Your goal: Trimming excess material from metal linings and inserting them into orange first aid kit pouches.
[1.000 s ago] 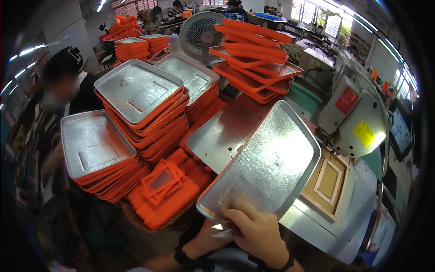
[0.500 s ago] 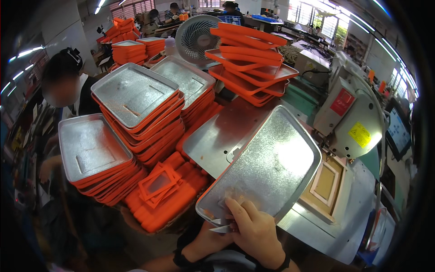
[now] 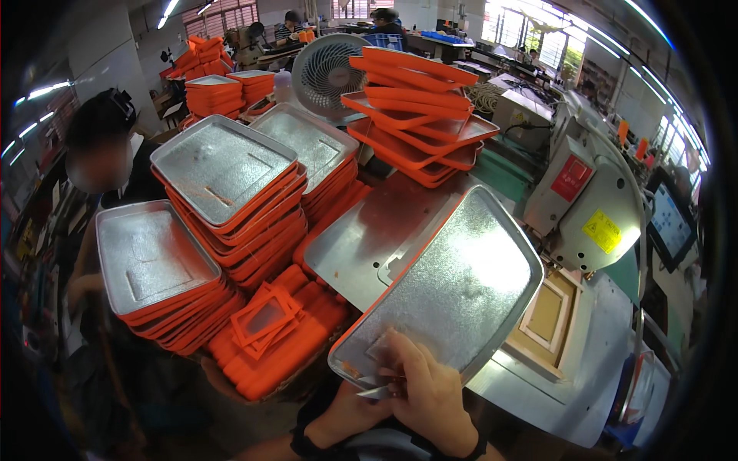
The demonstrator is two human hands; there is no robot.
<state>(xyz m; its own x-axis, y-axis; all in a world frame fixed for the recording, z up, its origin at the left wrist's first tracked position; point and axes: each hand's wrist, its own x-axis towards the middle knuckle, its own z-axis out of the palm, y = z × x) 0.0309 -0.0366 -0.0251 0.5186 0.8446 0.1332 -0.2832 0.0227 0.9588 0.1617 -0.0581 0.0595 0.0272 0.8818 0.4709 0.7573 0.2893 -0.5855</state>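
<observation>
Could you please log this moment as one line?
right hand: over silver tray; metal blade: between hands; left hand: near tray edge; nearby: tray stacks

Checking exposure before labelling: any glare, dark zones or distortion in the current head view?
Head view: strong glare on the upper right of the tilted tray at the right hand; head view: windows toward the top right look washed out; head view: lower left sits in deep shadow; head view: fisheye bending toward the rim, corners black.
</observation>
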